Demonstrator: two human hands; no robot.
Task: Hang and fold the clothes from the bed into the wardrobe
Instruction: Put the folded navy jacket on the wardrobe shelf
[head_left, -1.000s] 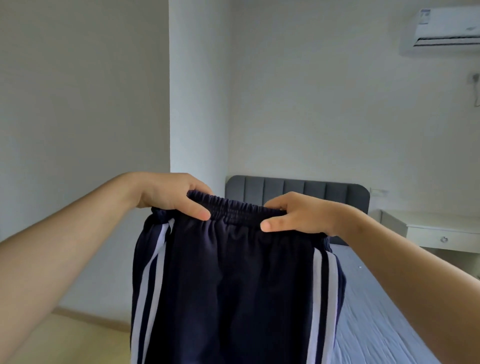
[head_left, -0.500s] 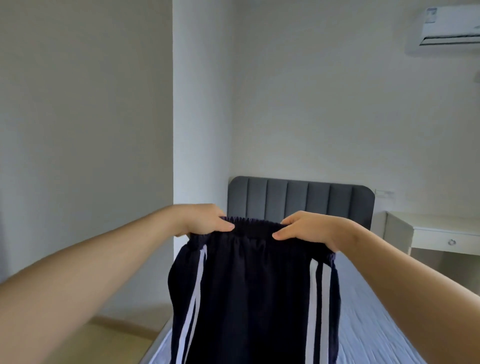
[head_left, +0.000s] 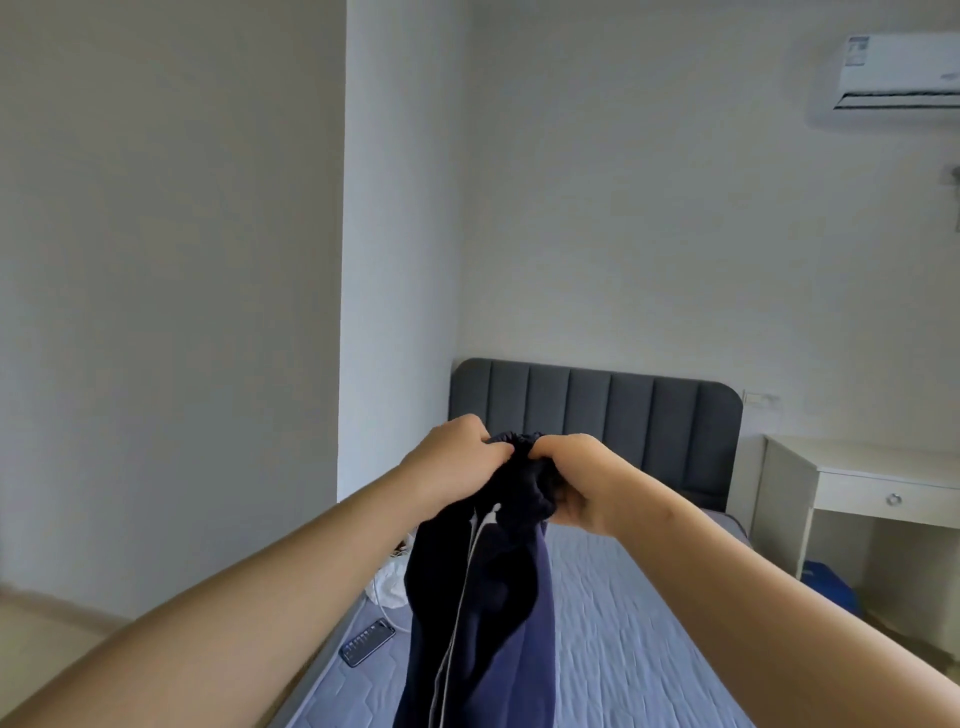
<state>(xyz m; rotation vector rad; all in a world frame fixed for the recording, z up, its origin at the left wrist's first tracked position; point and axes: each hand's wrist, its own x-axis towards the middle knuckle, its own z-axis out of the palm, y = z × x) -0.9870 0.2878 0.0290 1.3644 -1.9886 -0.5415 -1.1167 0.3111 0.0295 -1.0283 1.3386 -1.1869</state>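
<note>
Dark navy track pants (head_left: 478, 597) with white side stripes hang in front of me over the bed (head_left: 613, 623). My left hand (head_left: 457, 457) and my right hand (head_left: 576, 478) sit close together at the top, both gripping the bunched elastic waistband. The pants are folded in half lengthwise and drop out of view at the bottom edge. The wardrobe is not in sight.
A phone (head_left: 366, 635) and a white crumpled item (head_left: 389, 584) with a cable lie on the bed's left side. A grey padded headboard (head_left: 597, 410) stands behind. A white desk (head_left: 862, 488) is at the right, with a blue thing (head_left: 826, 577) under it. An air conditioner (head_left: 904, 73) hangs high right.
My hands have come together and lowered, bringing the two ends of the waistband side by side. The pants, spread flat before, now hang folded lengthwise. The phone has come into view.
</note>
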